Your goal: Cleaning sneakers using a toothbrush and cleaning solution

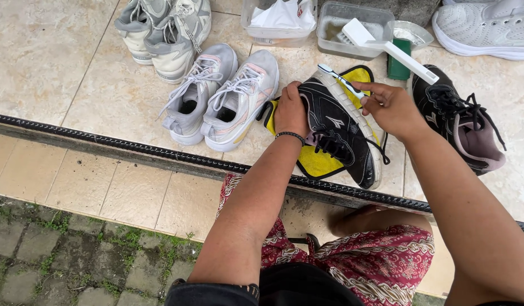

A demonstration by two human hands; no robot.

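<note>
On the beige tiled step (pixel 103 96), close to its dark-trimmed front edge, a black mesh sneaker with a white sole (pixel 338 127) lies tipped on its side over a yellow cloth with black edging (pixel 318 161). The left hand (pixel 291 110), with a dark beaded bracelet at the wrist, is clasped over the heel end of that sneaker, pinning it to the cloth. The right hand (pixel 389 107) is closed around the handle of a slim white-and-blue toothbrush (pixel 338 79), whose head rests against the shoe's white sole rim. Just to the right, the matching black sneaker with a pinkish-grey lining (pixel 463 127) stands upright on the tiles. To the left of the cloth sits a pair of pale grey and pink lace-up sneakers (pixel 219 96), with another grey and white pair (pixel 163 31) behind them toward the back edge. Along the back edge stand a clear plastic tub holding a white rag (pixel 279 22) and a second clear tub of cloudy water (pixel 353 31) with a white long-handled scrubbing brush (pixel 387 48) resting across it. A white mesh sneaker (pixel 489 28) lies in the back right corner.
</note>
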